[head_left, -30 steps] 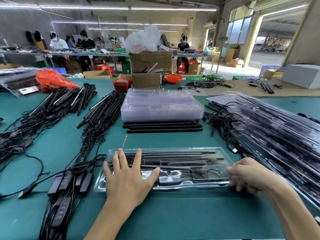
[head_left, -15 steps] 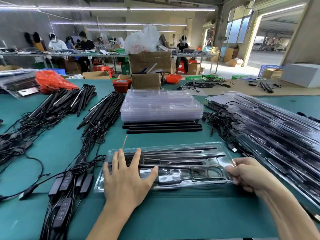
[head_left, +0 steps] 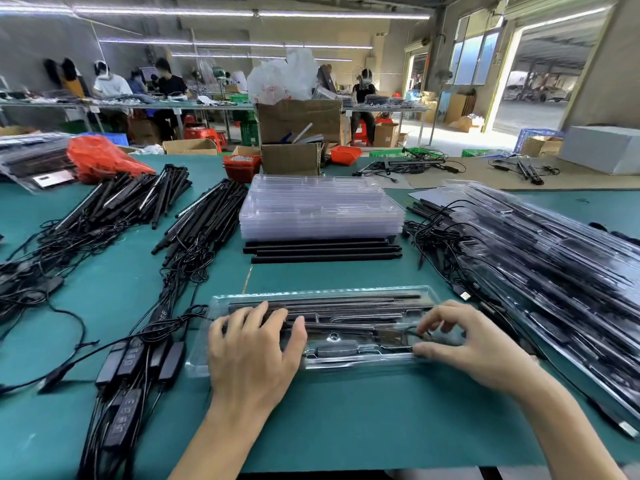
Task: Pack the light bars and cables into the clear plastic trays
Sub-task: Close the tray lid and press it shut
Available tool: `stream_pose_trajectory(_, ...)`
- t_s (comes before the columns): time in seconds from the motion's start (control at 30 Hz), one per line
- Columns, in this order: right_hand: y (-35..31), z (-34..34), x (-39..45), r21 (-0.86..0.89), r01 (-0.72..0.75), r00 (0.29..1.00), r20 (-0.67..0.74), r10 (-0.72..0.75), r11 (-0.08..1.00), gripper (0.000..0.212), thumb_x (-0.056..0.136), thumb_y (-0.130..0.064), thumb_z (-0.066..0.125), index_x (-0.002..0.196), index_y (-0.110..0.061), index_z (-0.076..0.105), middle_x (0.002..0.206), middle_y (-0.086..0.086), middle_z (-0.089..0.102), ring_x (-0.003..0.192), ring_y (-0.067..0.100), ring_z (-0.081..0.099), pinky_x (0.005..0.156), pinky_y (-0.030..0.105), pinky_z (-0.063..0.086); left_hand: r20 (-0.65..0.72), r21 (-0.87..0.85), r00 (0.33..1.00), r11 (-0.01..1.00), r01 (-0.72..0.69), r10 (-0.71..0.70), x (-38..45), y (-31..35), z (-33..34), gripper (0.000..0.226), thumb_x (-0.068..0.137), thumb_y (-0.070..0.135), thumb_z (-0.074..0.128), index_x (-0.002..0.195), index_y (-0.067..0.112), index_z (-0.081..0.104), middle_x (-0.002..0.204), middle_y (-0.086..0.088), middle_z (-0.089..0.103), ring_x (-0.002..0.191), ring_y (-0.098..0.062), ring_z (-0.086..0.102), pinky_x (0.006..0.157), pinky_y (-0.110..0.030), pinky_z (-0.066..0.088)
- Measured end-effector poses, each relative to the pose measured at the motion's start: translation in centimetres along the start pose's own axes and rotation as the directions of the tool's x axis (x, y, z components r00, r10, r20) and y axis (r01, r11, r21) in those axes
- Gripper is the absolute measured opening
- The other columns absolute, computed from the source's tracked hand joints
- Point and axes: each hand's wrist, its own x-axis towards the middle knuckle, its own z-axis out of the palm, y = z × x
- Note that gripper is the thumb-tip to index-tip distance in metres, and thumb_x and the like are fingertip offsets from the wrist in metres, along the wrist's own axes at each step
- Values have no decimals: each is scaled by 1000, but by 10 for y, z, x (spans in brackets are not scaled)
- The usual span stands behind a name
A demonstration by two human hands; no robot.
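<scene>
While the clear plastic tray [head_left: 322, 296] lies flat on the green tabletop [head_left: 346, 417] at the 6 o'clock position of the view, both hands work on its lid. At 9 o'clock from the tray, bundled cables [head_left: 145, 355] with black controller boxes lie just beside its left end; they are limp, tangle easily, and are probably best lifted by the boxes, not by the wire. The left hand [head_left: 251, 355] rests palm down on the tray's left half, its grip wide, with straight fingers pressing the lid. Inside the tray, light bars [head_left: 346, 308] fill the long slots; they look rigid and light, so a hold near mid-length should keep them level. The tray itself appears thin, springy and slippery, likely to flex if lifted by one end; taking it at both short ends seems safest. The right hand [head_left: 464, 344] sits on the tray's right end, its grip narrow, curled fingers and thumb pinching the lid's edge over the coiled cable pocket. At 12 o'clock stands a stack of empty trays [head_left: 320, 209]; at 3 o'clock, packed trays [head_left: 540, 258] lie piled.
</scene>
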Motion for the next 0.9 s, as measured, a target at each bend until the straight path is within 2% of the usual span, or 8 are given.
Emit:
stream_pose_trajectory(0.1, 0, -8, 0, 35, 2, 995, 95, -5, 999, 35, 55, -57, 85, 81, -38, 72, 90, -1, 64, 81, 12, 59, 78, 27, 47, -105, -72, 994, 997, -29, 22, -2, 2, -1, 56, 90, 54, 37, 93, 20, 81, 105, -2, 77, 104, -22, 70, 99, -48, 42)
stream_pose_trajectory(0.2, 0, -12, 2, 25, 12, 994, 111, -15, 1000, 33, 55, -49, 90, 80, -37, 73, 88, -3, 64, 79, 9, 59, 75, 21, 46, -137, -63, 990, 996, -55, 46, -1, 3, 0, 53, 87, 53, 41, 91, 20, 81, 105, -1, 77, 103, -21, 70, 97, -46, 42)
stream_pose_trajectory(0.3, 0, -12, 6, -47, 7, 993, 115, -1, 999, 29, 61, -39, 93, 79, -30, 72, 89, -4, 63, 79, 8, 56, 69, 15, 41, -50, -16, 997, 999, -51, 50, 0, 3, 3, 55, 82, 55, 39, 104, 21, 76, 117, 1, 73, 117, -22, 63, 100, -47, 42)
stream_pose_trajectory(0.4, 0, -9, 9, -90, -44, 984, 171, 59, 995, 35, 66, -34, 92, 88, -30, 65, 102, -2, 57, 83, 13, 52, 73, 21, 43, 81, 54, 996, 998, -37, 32, 1, 1, 6, 67, 82, 62, 26, 127, 27, 62, 139, 4, 59, 137, -20, 46, 109, -46, 34)
stream_pose_trajectory(0.47, 2, -8, 12, -111, -71, 977, 191, 92, 991, 34, 69, -34, 91, 84, -28, 61, 97, -4, 54, 76, 11, 48, 67, 21, 39, 120, 66, 992, 997, -34, 26, 2, 2, 7, 70, 82, 64, 20, 133, 31, 54, 146, 6, 52, 141, -18, 38, 113, -44, 29)
stream_pose_trajectory(0.6, 3, -11, 14, -49, -88, 953, 286, 98, 995, 38, 74, -33, 88, 60, -31, 52, 55, -9, 45, 54, 8, 34, 51, 17, 29, 170, 83, 985, 995, -58, 43, 6, 2, 7, 65, 83, 68, 16, 129, 33, 47, 141, 10, 48, 137, -16, 35, 113, -43, 27)
stream_pose_trajectory(0.8, 5, -23, 5, 27, -65, 938, 343, 52, 997, 26, 80, -25, 84, 77, -19, 59, 72, -1, 49, 65, 11, 41, 65, 29, 38, 238, 138, 971, 990, -39, 5, 13, 14, 5, 86, 72, 87, 4, 124, 28, 38, 130, 4, 44, 128, -22, 35, 107, -46, 27)
stream_pose_trajectory(0.9, 5, -23, 3, -4, -47, 958, 284, 46, 999, 30, 74, -18, 88, 84, -16, 60, 71, -1, 52, 65, 11, 43, 64, 31, 40, 154, 111, 988, 994, -26, 9, 9, 18, 2, 79, 79, 82, 14, 121, 26, 50, 130, 4, 54, 127, -22, 44, 106, -46, 31)
